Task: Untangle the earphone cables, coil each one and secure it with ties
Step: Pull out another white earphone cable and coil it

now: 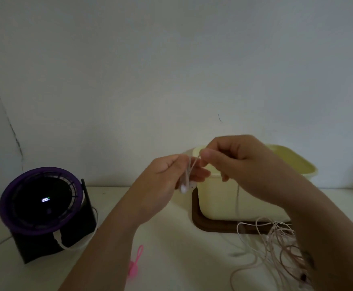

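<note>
A white earphone cable [193, 167] is held up in the air between both hands, above the counter [171, 238] and in front of a cream plastic box [230, 198]. The left hand [160, 181] grips its bunched strands, with a white earbud [184, 189] hanging just below the fingers. The right hand [244, 164] pinches one strand between thumb and forefinger, right beside the left hand's fingers. A loose tangle of pale pink cables [276, 244] lies near the counter's right edge, under the right forearm. A pink tie [136, 261] lies near the front edge. The box sits on a brown tray [209, 227] towards the back. A purple-rimmed fan [41, 200] stands at the left end.
</note>
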Action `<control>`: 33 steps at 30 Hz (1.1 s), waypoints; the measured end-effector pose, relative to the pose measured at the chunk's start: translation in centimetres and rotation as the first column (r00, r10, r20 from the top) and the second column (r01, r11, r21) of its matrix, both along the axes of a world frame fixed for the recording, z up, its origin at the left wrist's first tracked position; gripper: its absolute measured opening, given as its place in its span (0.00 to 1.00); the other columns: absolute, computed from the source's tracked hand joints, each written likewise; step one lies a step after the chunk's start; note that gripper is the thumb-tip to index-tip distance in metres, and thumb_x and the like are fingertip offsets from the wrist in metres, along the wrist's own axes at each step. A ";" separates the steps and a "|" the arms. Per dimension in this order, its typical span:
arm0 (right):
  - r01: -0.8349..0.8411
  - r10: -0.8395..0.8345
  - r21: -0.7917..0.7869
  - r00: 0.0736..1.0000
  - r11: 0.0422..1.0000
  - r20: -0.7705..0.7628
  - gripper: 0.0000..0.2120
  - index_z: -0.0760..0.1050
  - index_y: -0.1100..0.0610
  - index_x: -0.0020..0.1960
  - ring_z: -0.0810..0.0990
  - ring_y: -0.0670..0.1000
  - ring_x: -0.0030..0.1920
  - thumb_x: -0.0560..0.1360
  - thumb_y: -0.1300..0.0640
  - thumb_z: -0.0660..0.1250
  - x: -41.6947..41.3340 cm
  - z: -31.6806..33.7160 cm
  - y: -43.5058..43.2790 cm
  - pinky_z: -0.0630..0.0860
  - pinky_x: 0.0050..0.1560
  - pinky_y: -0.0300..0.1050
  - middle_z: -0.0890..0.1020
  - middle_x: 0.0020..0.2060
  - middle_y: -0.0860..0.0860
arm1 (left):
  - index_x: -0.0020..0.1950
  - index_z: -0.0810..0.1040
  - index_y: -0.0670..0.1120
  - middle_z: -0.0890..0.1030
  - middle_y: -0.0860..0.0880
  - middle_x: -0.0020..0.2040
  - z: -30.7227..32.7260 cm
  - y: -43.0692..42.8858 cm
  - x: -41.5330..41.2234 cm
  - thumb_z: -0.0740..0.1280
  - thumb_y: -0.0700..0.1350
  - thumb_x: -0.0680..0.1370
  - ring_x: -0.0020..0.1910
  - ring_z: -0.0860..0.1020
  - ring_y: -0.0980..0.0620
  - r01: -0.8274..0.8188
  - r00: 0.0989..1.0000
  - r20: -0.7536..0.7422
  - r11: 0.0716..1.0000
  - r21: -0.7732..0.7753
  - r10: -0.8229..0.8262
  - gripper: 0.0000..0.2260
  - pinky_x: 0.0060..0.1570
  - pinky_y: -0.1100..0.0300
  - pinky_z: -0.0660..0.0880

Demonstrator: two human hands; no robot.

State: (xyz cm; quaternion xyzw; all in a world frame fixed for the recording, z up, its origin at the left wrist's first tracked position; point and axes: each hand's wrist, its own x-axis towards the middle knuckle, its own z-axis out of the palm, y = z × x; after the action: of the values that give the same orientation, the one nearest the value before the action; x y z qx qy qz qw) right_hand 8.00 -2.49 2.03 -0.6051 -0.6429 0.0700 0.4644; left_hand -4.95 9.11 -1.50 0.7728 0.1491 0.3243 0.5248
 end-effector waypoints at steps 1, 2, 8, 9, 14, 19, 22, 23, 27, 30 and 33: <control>0.017 -0.015 0.038 0.999 0.999 -0.044 0.14 0.79 0.51 0.36 0.70 0.52 0.29 0.73 0.45 0.61 0.2 0.1 0.0 0.73 0.30 0.41 0.71 0.26 0.51 | 0.50 0.80 0.43 0.85 0.45 0.45 0.0 -0.2 0.0 0.53 0.47 0.83 0.48 0.83 0.49 0.030 0.999 -0.022 0.999 -0.016 -0.031 0.17 0.52 0.58 0.77; 0.034 -0.028 0.071 0.996 0.997 -0.081 0.13 0.78 0.50 0.35 0.70 0.48 0.29 0.74 0.46 0.62 0.4 0.1 0.0 0.71 0.30 0.36 0.69 0.26 0.51 | 0.49 0.80 0.44 0.85 0.46 0.44 0.1 -0.5 0.0 0.53 0.47 0.82 0.47 0.83 0.50 0.067 0.997 -0.037 0.997 -0.040 -0.068 0.17 0.49 0.62 0.77; 0.045 -0.033 0.063 0.982 0.997 -0.184 0.15 0.77 0.49 0.33 0.68 0.48 0.28 0.77 0.51 0.62 1.4 -1.6 1.8 0.70 0.31 0.40 0.68 0.25 0.49 | 0.40 0.85 0.42 0.84 0.44 0.37 1.3 -1.7 -0.6 0.59 0.52 0.78 0.34 0.83 0.50 0.329 0.944 0.155 0.878 -0.349 -0.292 0.19 0.37 0.62 0.78; 0.018 -0.010 0.037 0.983 0.999 -0.184 0.16 0.77 0.48 0.32 0.68 0.46 0.28 0.77 0.52 0.61 1.4 -1.9 2.0 0.69 0.31 0.39 0.69 0.25 0.49 | 0.39 0.85 0.42 0.84 0.44 0.37 1.6 -1.8 -0.7 0.59 0.51 0.78 0.35 0.83 0.50 0.372 0.924 0.243 0.839 -0.398 -0.295 0.19 0.38 0.60 0.79; -0.040 0.037 -0.173 0.999 0.984 -0.021 0.15 0.76 0.50 0.36 0.69 0.44 0.27 0.79 0.54 0.59 0.4 -2.8 2.8 0.72 0.35 0.45 0.70 0.23 0.43 | 0.41 0.85 0.41 0.85 0.44 0.43 2.3 -1.6 -0.5 0.58 0.47 0.73 0.43 0.84 0.50 0.424 0.842 0.528 0.743 -0.518 -0.112 0.17 0.42 0.53 0.82; -0.038 0.090 -0.299 0.982 0.954 0.164 0.13 0.79 0.48 0.42 0.69 0.48 0.29 0.79 0.50 0.59 -0.9 -2.2 1.9 0.77 0.41 0.56 0.68 0.23 0.44 | 0.54 0.76 0.42 0.85 0.46 0.48 1.6 -0.4 -0.2 0.51 0.44 0.81 0.50 0.83 0.51 0.231 0.888 0.459 0.893 -0.385 -0.031 0.15 0.53 0.57 0.79; 0.005 0.042 -0.218 0.977 0.976 0.211 0.12 0.79 0.49 0.42 0.69 0.45 0.29 0.78 0.51 0.59 -1.1 -1.2 1.0 0.75 0.41 0.50 0.72 0.25 0.42 | 0.53 0.78 0.43 0.85 0.48 0.46 0.8 0.1 -0.1 0.53 0.45 0.82 0.49 0.82 0.52 0.090 0.956 0.291 0.971 -0.221 -0.022 0.15 0.50 0.59 0.79; 0.005 0.033 -0.184 0.978 0.983 0.205 0.12 0.79 0.51 0.41 0.69 0.44 0.28 0.78 0.51 0.60 -1.0 -0.9 0.8 0.74 0.38 0.48 0.74 0.26 0.41 | 0.52 0.79 0.43 0.85 0.50 0.43 0.6 0.2 -0.1 0.55 0.46 0.82 0.47 0.82 0.53 0.036 0.977 0.215 0.991 -0.131 -0.007 0.14 0.51 0.58 0.78; 0.056 -0.046 -0.049 0.980 0.997 0.195 0.14 0.77 0.53 0.36 0.66 0.43 0.25 0.77 0.50 0.60 -0.8 -0.3 0.1 0.65 0.27 0.36 0.76 0.26 0.46 | 0.47 0.80 0.45 0.82 0.54 0.33 0.2 -0.6 0.0 0.53 0.44 0.83 0.40 0.81 0.56 0.053 0.999 0.009 0.998 0.046 -0.053 0.16 0.51 0.59 0.77; 0.115 -0.120 0.043 0.985 0.992 0.127 0.12 0.74 0.49 0.34 0.66 0.43 0.24 0.76 0.50 0.63 -0.1 -0.4 0.3 0.65 0.28 0.33 0.72 0.21 0.42 | 0.43 0.82 0.48 0.82 0.52 0.32 0.2 -0.9 0.0 0.55 0.48 0.81 0.39 0.80 0.52 0.126 0.991 -0.038 0.992 -0.004 -0.126 0.17 0.49 0.59 0.77; 0.086 -0.087 0.088 0.996 0.992 -0.001 0.12 0.77 0.52 0.36 0.68 0.46 0.28 0.73 0.45 0.65 0.4 -1.0 1.2 0.69 0.31 0.47 0.73 0.26 0.54 | 0.36 0.82 0.50 0.77 0.49 0.30 0.3 -0.6 0.0 0.57 0.50 0.77 0.33 0.77 0.52 0.268 0.963 0.075 0.946 -0.181 -0.259 0.17 0.50 0.52 0.78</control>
State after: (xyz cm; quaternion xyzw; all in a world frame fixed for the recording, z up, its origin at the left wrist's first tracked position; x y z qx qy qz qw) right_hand 8.38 -1.33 0.99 -0.6116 -0.6192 0.0205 0.4920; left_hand -5.00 8.49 -1.23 0.7241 0.0615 0.2549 0.6379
